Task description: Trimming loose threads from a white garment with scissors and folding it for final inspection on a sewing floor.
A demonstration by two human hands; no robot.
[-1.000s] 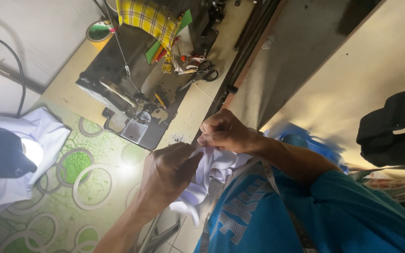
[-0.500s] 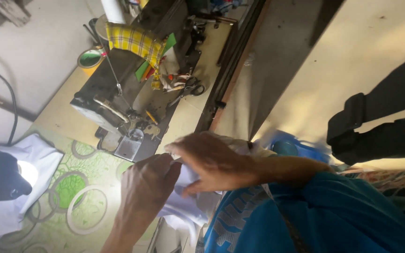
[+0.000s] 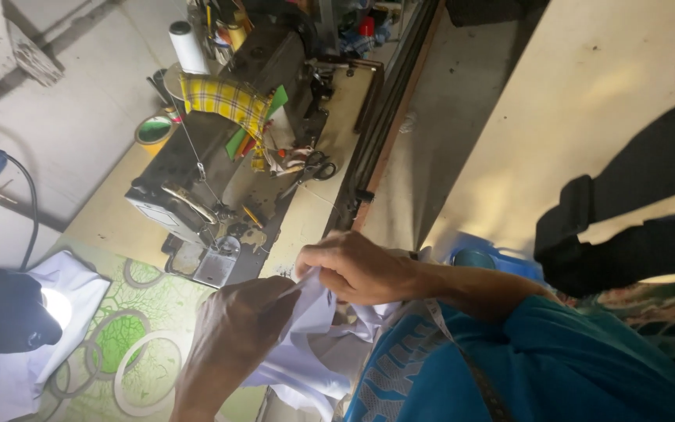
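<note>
Both hands work a piece of white cloth bunched in front of my teal shirt. My left hand comes up from the bottom edge and grips the cloth's left part from above. My right hand reaches in from the right and pinches a folded corner of the cloth against the left hand's fingers. The two hands touch at that corner. Most of the cloth hangs below them, partly hidden by the left hand.
A black sewing machine with a yellow checked cloth over it stands on the table beyond the hands. Scissors, a white thread cone and a green tape roll lie around it. A lit lamp sits at left, a dark bag at right.
My right hand has drawn back from over the left and now pinches the cloth's corner. The view has shifted, so the sewing machine sits lower and nearer.
</note>
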